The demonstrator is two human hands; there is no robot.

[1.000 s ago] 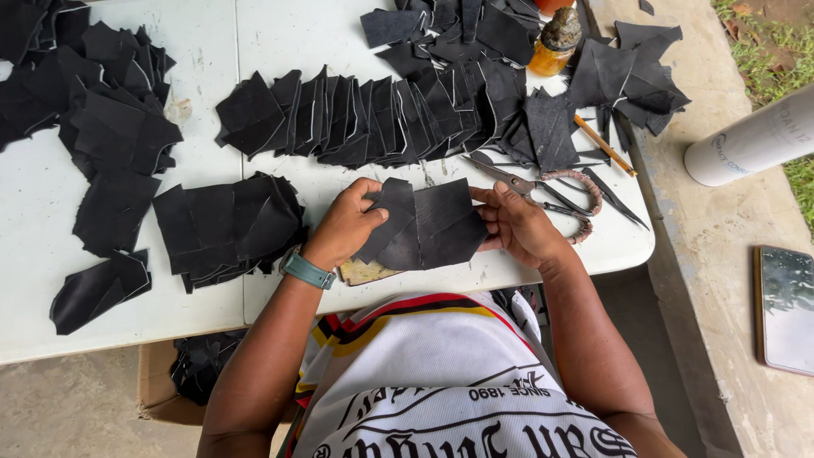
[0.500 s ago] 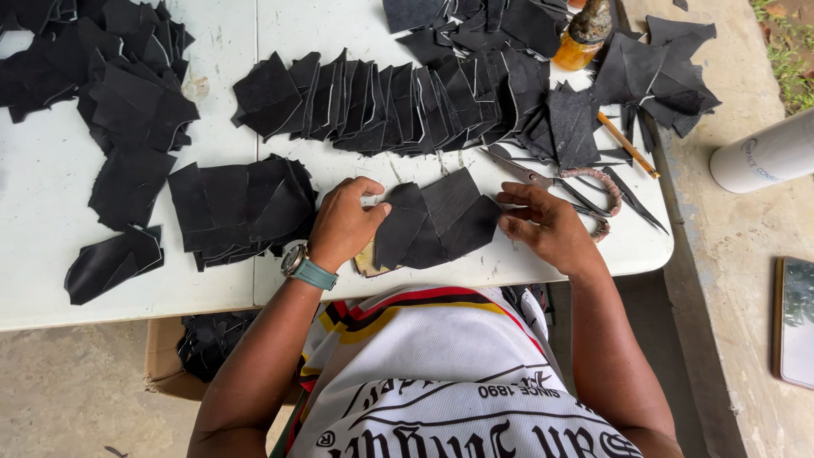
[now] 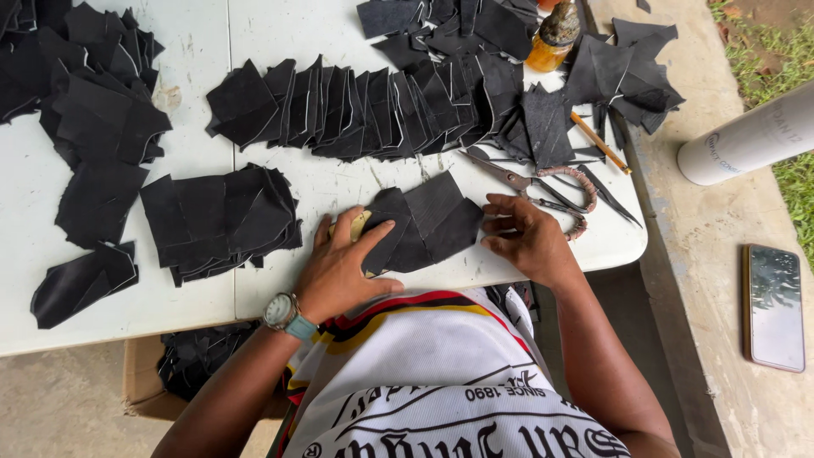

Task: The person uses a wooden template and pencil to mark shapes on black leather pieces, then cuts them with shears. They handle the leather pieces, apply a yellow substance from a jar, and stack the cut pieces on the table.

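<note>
Best done with the black piece (image 3: 424, 222) kept flat on the white table (image 3: 280, 34), near its front edge, edges lined up before any pressing, and the palm spreading weight evenly so nothing creeps sideways.

Left hand (image 3: 346, 270): fingers spread a little and laid flat, index and middle resting on the left part of the black piece, thumb out to the side; a pale yellowish object (image 3: 359, 224) peeking out beneath the fingertips, kind unclear. Pressing rather than gripping.

Right hand (image 3: 527, 237): fingers loosely curled and close together, tips touching the right edge of the same piece; whether anything is pinched, hard to tell.

Scissors (image 3: 543, 188) just beyond the right hand, a stack of black pieces (image 3: 220, 220) left of the left hand, a fanned row (image 3: 356, 106) further back.
</note>
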